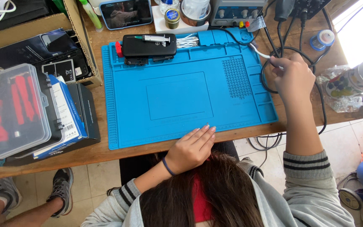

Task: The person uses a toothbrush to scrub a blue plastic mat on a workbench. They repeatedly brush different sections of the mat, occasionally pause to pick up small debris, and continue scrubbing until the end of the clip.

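Observation:
My left hand [192,147] lies flat, palm down, on the near edge of a blue silicone work mat [181,96], fingers together, holding nothing. My right hand [291,75] is at the mat's right edge, pinching a white cable [260,52] that runs up toward the equipment at the back. Black cables [274,46] loop around that hand. A black rectangular device [149,46] with a syringe [156,39] lying on top sits at the mat's far edge.
A clear plastic box of red tools [15,107] rests on stacked boxes at the left. A cardboard box [34,46], a phone [126,13], a bench power supply [236,11], small jars and a tape roll [324,38] line the back. Another person's shoes [61,185] are on the floor.

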